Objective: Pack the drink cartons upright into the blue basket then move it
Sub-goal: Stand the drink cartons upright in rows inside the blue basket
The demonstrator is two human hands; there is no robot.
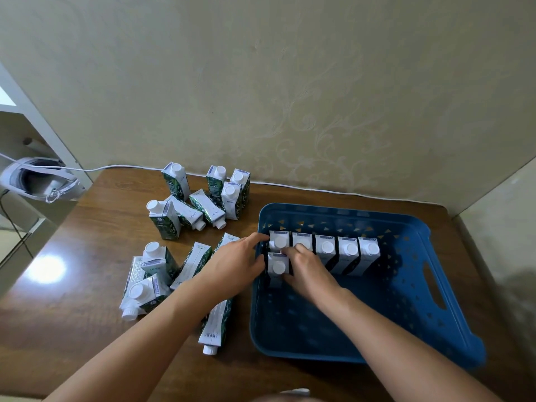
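The blue basket (pixel 412 303) sits on the right half of the wooden table. Several green-and-white drink cartons with white caps stand upright in a row (pixel 348 250) along its far wall. One more carton (pixel 278 269) stands in front of the row's left end. My right hand (pixel 304 268) grips this carton from the right. My left hand (pixel 235 264) presses against it from the left, over the basket's left wall, fingers reaching to the row's first carton. Loose cartons (pixel 200 207) lie and stand on the table to the left.
More cartons (pixel 150 274) lie near the table's left front, one long one (pixel 216 326) beside the basket. A white cable (pixel 319 190) runs along the wall. A white device (pixel 40 181) rests off the table's left corner. The wall stands close behind.
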